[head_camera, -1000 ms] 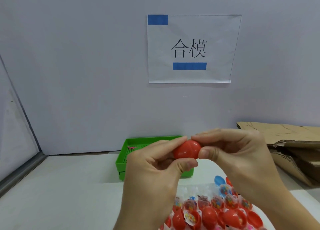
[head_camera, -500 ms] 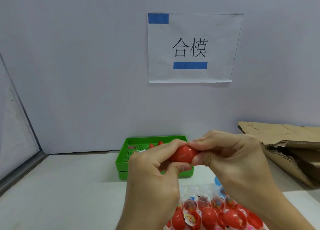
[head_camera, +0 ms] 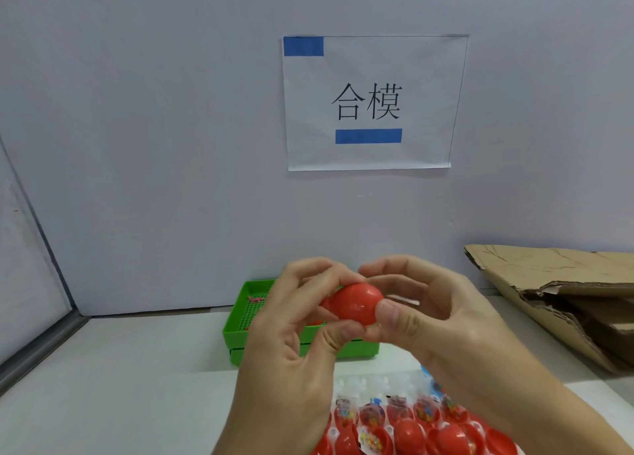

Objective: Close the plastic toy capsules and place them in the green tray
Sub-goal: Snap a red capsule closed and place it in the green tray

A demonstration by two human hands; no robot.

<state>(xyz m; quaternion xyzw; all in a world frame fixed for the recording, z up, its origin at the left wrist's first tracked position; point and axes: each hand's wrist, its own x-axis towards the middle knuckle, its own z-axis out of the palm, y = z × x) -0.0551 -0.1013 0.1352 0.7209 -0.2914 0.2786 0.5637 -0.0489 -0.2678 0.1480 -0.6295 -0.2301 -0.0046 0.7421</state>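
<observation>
A red plastic capsule (head_camera: 356,303) is held between both hands in front of the green tray (head_camera: 240,331). My left hand (head_camera: 291,351) pinches its left side with fingers above and thumb below. My right hand (head_camera: 442,320) pinches its right side, thumb at the front. The hands hide most of the tray's inside. A clear holder with several open red capsules (head_camera: 408,434) holding small toys lies at the bottom edge.
A torn cardboard box (head_camera: 566,293) lies at the right against the wall. A paper sign (head_camera: 370,101) hangs on the grey wall. A metal rail (head_camera: 37,345) borders the white table on the left.
Both hands have turned the red capsule and shifted their grip; it sits a little more to the right, and the hands cover more of the tray.
</observation>
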